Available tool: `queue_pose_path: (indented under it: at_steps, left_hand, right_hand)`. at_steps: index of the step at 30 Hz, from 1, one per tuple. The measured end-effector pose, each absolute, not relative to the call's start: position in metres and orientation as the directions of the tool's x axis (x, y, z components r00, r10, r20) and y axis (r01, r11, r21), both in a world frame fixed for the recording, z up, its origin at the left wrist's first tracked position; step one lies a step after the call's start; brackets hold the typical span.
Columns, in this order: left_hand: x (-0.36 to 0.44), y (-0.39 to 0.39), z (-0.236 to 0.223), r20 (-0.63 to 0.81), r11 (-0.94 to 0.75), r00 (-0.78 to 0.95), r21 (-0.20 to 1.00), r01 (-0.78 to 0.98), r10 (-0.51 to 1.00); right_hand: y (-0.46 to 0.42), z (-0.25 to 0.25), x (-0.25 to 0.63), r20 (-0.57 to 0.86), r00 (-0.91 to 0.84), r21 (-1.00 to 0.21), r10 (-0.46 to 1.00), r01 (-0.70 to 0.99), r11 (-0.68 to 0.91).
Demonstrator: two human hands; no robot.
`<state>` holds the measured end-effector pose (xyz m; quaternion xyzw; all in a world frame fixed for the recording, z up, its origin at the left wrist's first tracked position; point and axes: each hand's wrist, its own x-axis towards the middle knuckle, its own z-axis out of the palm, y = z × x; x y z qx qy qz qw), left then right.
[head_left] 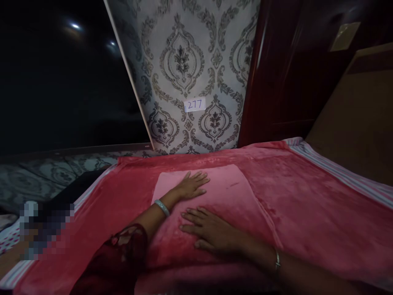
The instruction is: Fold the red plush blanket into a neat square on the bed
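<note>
A pink, plush-looking piece of cloth lies spread in a flat rectangle on a red and pink blanket. My left hand rests palm down on the cloth's far part, fingers stretched out and spread. Closer to me, my right hand lies flat over the redder part of the cloth, its fingers also extended and pointing left. Neither hand grips anything. On my left wrist is a pale bangle, on my right a thin metal bracelet. The cloth's near edge is dim and partly hidden by my arms.
Striped fabric shows along the blanket's right side. A large dark screen stands at the back left. Patterned wallpaper carries a paper label reading 277. A brown panel leans at right. One patch at lower left is pixelated.
</note>
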<state>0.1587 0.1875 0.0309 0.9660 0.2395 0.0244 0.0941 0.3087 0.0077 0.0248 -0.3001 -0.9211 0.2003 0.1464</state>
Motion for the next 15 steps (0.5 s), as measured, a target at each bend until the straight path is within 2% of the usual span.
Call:
queue_pose_path:
  at_steps: [7, 11, 15]
  left_hand:
    - [0.162, 0.225, 0.014, 0.113, -0.842, 0.866, 0.324, 0.431, 0.486]
    - [0.161, 0.22, 0.011, 0.118, -0.834, 0.851, 0.303, 0.46, 0.512]
    - [0.166, 0.21, 0.019, 0.047, -0.806, 0.821, 0.228, 0.545, 0.569]
  right_hand:
    - [0.012, 0.027, 0.308, 0.136, -0.756, -0.491, 0.641, 0.51, 0.706]
    - [0.013, 0.026, 0.307, 0.113, -0.761, -0.512, 0.639, 0.506, 0.694]
    - [0.012, 0.025, 0.305, 0.101, -0.752, -0.508, 0.652, 0.524, 0.683]
